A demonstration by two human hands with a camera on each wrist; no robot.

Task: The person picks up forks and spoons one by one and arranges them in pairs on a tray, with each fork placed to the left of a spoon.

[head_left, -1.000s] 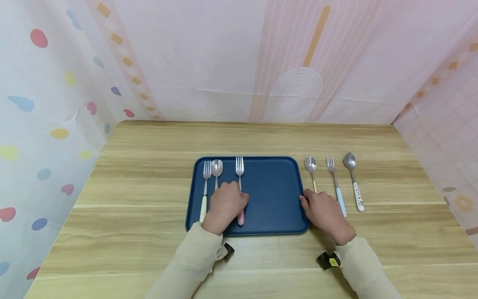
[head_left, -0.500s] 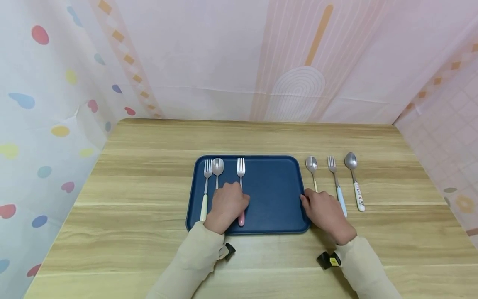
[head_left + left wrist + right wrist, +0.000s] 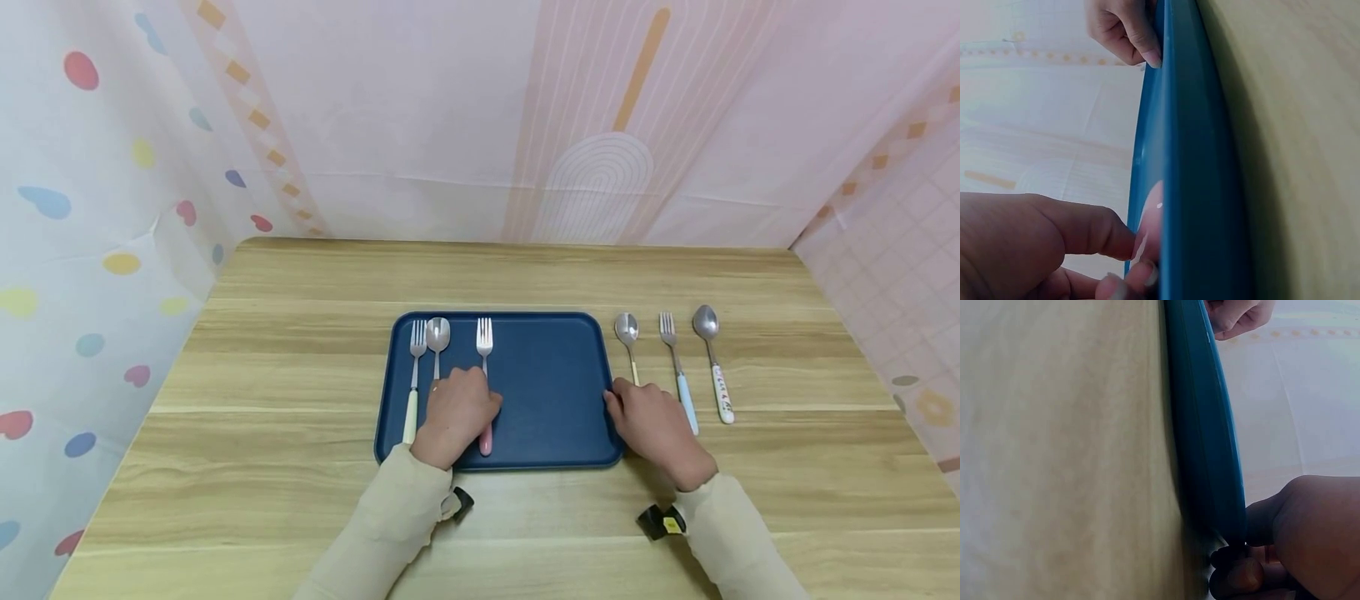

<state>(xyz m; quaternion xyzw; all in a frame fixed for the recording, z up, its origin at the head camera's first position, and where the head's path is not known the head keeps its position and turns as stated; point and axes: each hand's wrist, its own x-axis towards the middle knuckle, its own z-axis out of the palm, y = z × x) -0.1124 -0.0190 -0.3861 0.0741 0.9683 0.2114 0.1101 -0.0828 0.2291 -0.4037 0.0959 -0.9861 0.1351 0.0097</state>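
My left hand (image 3: 459, 410) is over the left half of a dark blue tray (image 3: 551, 392), its thumb and fingers pinching the pink-handled fork (image 3: 485, 337). In the left wrist view the thumb and fingertips meet on the pink handle (image 3: 1151, 225), just inside the rim. At the tray's right edge, my right hand (image 3: 654, 425) grips the rim, thumb on the inner side and curled fingers outside. Left of the pink fork, a spoon (image 3: 438, 335) has its handle hidden by my left hand. Beside that spoon lies a fork with a pale yellow-green handle (image 3: 410, 417).
Right of the tray, a small spoon (image 3: 627, 329), a blue-handled fork (image 3: 668, 329) and a spoon with a patterned white handle (image 3: 706, 323) lie side by side on the wooden table (image 3: 262, 375). Patterned cloth (image 3: 420, 108) hangs around the table's back and sides.
The view has shifted very slightly. Both hands keep their places, the left on the pink-handled fork and the right on the tray's rim.
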